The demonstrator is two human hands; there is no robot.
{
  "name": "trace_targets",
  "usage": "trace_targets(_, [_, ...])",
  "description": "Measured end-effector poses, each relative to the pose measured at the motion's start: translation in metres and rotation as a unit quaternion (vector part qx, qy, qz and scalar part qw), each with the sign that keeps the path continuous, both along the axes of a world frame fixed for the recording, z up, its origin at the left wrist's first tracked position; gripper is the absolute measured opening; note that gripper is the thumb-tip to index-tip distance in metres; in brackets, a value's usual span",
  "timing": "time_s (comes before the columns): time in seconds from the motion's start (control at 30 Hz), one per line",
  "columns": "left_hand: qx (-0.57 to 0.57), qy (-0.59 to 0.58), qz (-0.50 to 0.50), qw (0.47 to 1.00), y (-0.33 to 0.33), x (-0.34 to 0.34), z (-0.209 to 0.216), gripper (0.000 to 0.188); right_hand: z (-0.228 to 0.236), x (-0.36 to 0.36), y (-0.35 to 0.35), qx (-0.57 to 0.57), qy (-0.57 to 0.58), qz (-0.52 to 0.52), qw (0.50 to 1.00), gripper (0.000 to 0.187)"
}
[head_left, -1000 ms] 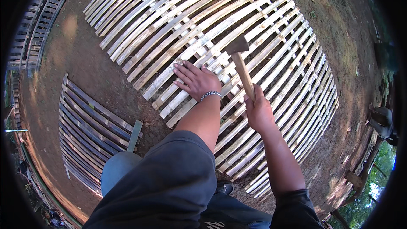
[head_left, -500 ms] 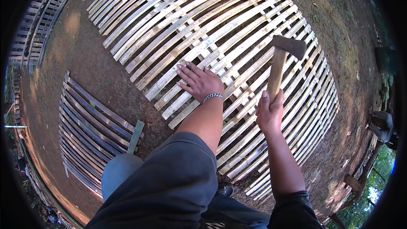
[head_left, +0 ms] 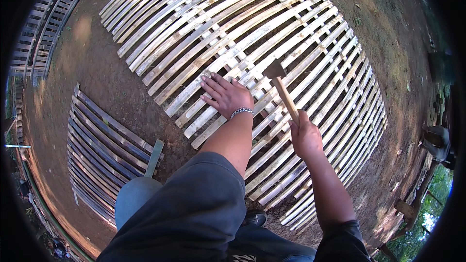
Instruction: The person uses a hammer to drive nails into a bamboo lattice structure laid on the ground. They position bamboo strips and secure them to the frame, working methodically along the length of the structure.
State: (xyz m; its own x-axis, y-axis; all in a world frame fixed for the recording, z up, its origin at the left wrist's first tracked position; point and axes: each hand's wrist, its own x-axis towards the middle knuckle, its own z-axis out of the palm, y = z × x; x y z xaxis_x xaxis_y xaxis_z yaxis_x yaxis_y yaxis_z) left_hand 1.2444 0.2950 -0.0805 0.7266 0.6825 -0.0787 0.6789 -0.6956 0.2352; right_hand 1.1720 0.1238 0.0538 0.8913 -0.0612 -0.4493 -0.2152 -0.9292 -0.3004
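A large panel of pale split-wood slats [head_left: 264, 30], likely bamboo, lies on the ground over lighter cross strips. Palm down, my left hand [head_left: 229, 96] presses on its slats near the middle, fingers stretched out, with a chain bracelet at the wrist. In my right hand [head_left: 306, 136] is a hatchet [head_left: 286, 98], gripped round its wooden handle. The hatchet's dark metal head is low over the slats, just right of my left hand. Whether the head touches the wood, I cannot tell.
A smaller, darker slatted panel [head_left: 104, 145] lies at the left, with a green strip [head_left: 154, 157] across its near end. Another slatted frame [head_left: 53, 24] is at the upper left. Bare earth [head_left: 109, 75] surrounds the panels. Logs [head_left: 405, 208] edge the right side.
My right hand has swung the hatchet down and to the left, from raised upright to low over the slats. My left hand has barely shifted.
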Motion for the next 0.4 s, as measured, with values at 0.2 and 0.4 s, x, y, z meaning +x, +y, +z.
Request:
trace_targets(0.2, [-0.025,0.045,-0.003,0.999,-0.004,-0.002,0.009,0.069,-0.015,-0.008,0.004,0.033,-0.085,-0.038,0.995,0.041])
trace_targets(0.4, [-0.015,0.038,-0.003,0.999,0.0,-0.006,0.001,0.072,0.009,-0.002,0.015,0.008,0.023,0.014,1.0,0.045])
